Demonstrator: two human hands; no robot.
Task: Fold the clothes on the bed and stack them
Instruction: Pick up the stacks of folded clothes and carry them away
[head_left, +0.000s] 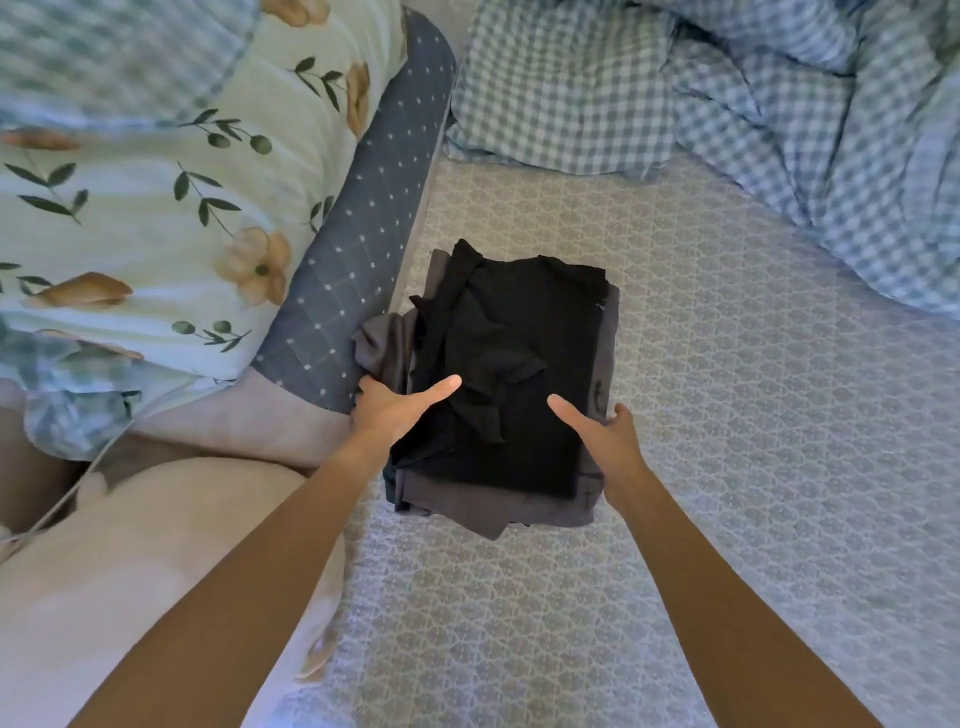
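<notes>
Beside the stack (511, 374), a floral pillow (156, 197) crowds the left hand (387, 410).

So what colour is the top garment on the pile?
Black, seen from the head camera, lying on grey clothes.

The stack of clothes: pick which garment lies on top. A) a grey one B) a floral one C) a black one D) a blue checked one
C: a black garment tops the stack, with grey garments showing beneath its edges, while both hands, left and right, hold the stack's sides.
</notes>
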